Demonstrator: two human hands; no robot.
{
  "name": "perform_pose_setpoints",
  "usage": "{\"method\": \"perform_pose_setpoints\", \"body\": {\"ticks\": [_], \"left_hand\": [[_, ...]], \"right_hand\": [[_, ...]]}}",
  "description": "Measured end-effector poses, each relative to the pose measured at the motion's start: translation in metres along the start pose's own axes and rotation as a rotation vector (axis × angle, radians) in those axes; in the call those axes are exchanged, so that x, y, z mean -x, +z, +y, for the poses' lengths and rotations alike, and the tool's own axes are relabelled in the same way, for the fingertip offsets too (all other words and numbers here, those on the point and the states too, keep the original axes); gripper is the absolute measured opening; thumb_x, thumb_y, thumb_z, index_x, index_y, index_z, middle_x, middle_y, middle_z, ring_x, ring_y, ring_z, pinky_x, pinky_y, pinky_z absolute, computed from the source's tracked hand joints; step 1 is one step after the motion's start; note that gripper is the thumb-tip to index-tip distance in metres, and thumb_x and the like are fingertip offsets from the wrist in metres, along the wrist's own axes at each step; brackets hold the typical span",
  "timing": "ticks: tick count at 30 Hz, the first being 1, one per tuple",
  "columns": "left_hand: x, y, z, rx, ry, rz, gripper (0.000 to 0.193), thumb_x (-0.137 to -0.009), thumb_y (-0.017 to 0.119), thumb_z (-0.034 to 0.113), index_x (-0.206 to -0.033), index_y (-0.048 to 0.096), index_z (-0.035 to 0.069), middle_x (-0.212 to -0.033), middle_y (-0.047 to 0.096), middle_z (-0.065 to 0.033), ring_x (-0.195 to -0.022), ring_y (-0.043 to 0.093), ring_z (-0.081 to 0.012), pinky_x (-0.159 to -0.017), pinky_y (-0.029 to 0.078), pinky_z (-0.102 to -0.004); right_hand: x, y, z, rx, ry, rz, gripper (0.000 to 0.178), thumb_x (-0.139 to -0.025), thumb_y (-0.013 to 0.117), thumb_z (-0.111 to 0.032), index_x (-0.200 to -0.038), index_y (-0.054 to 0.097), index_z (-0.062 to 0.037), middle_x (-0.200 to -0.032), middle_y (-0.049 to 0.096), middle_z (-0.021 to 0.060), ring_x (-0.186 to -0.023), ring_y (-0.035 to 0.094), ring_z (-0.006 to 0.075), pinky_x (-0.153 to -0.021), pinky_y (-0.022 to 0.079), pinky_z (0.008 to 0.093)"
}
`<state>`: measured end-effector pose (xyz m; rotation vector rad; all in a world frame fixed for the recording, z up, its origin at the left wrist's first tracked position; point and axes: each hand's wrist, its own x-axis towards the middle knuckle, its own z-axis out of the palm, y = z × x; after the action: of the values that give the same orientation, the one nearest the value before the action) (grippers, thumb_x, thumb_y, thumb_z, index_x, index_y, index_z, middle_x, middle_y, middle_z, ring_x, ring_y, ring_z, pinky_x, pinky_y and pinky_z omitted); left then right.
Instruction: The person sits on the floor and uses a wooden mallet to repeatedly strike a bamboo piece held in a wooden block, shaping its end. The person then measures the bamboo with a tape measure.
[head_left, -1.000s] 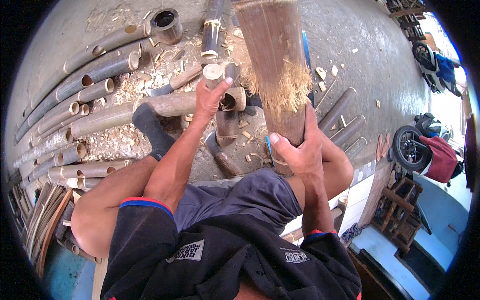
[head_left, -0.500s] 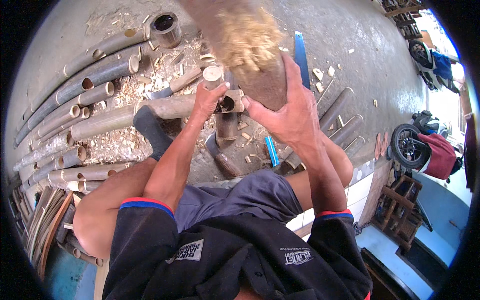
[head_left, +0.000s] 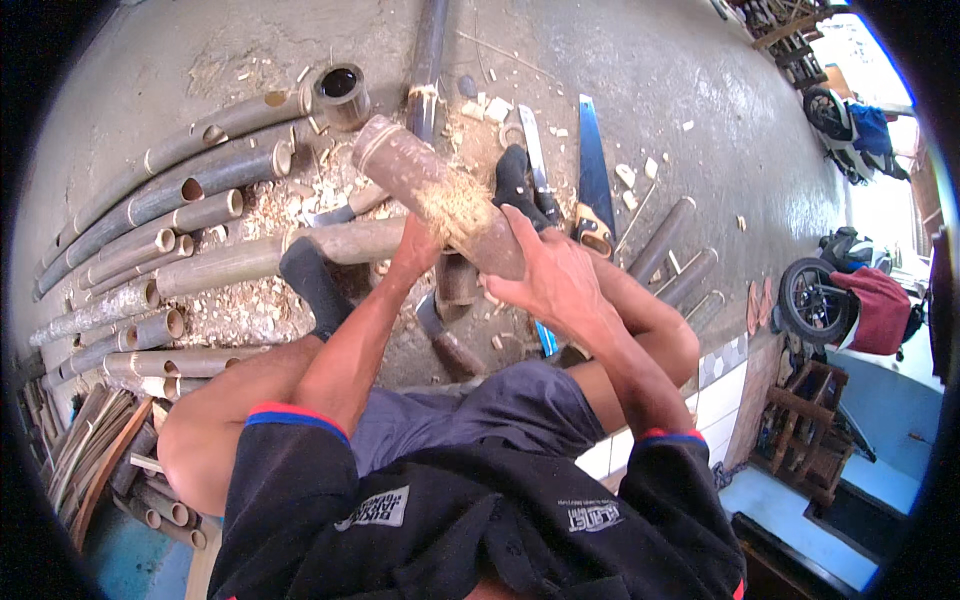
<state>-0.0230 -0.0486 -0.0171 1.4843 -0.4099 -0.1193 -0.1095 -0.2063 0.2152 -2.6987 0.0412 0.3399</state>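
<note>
My right hand point(head_left: 560, 275) grips the near end of a short, thick brown bamboo piece point(head_left: 385, 150), used like a mallet, with a patch of frayed pale fibres midway. My left hand point(head_left: 420, 240) is closed just behind it, fingers partly covered. Half a second ago that hand held an upright chisel with a round, pale-topped handle; the bamboo piece now hides it. Below lies a long bamboo pole point(head_left: 225, 266), running left from under my left hand; its worked end is covered. A crosswise bamboo piece point(head_left: 457, 281) sits under that end.
Holed bamboo poles point(head_left: 165, 200) lie at left, near wood chips point(head_left: 265, 310). A dark-filled container point(head_left: 341, 97), blue-bladed handsaw point(head_left: 592, 160), machete point(head_left: 535, 150) and hatchet-like tool point(head_left: 450, 340) surround me. More bamboo point(head_left: 660, 240) and a motorbike point(head_left: 820, 300) are at right.
The bamboo piece has come down from close in front of the camera onto the spot above my left hand, covering the chisel's pale top. My left hand has hardly moved.
</note>
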Motion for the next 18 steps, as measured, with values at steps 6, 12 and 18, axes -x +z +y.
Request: {"method": "perform_pose_setpoints", "body": {"ticks": [6, 12, 18], "left_hand": [[0.025, 0.012, 0.031, 0.147, -0.208, -0.132, 0.042, -0.088, 0.078, 0.023, -0.122, 0.067, 0.002, -0.119, 0.070, -0.0066, -0.114, 0.063, -0.0195, -0.104, 0.047, -0.0376], [0.004, 0.011, 0.016, 0.126, -0.294, 0.013, 0.035, -0.089, 0.079, 0.022, -0.116, 0.068, 0.002, -0.106, 0.073, -0.0013, -0.097, 0.067, -0.0125, -0.090, 0.053, -0.0307], [0.004, 0.014, 0.037, 0.153, -0.369, 0.186, 0.027, -0.087, 0.082, 0.024, -0.098, 0.068, 0.004, -0.089, 0.068, 0.0014, -0.079, 0.061, -0.0081, -0.072, 0.051, -0.0288]], "right_hand": [[0.040, 0.033, 0.007, -0.339, -0.037, 0.321, 0.093, -0.076, 0.080, -0.046, -0.150, 0.039, -0.0071, -0.115, 0.069, 0.0289, -0.104, 0.070, 0.0438, -0.089, 0.056, 0.0494], [0.059, 0.029, 0.020, -0.310, 0.186, 0.053, 0.091, -0.077, 0.081, -0.041, -0.149, 0.041, -0.0050, -0.119, 0.068, 0.0300, -0.110, 0.068, 0.0448, -0.095, 0.054, 0.0493], [0.077, 0.024, 0.026, -0.591, 0.273, 0.235, 0.090, -0.079, 0.082, -0.028, -0.149, 0.038, 0.0058, -0.123, 0.068, 0.0278, -0.115, 0.069, 0.0337, -0.100, 0.052, 0.0408]]}}
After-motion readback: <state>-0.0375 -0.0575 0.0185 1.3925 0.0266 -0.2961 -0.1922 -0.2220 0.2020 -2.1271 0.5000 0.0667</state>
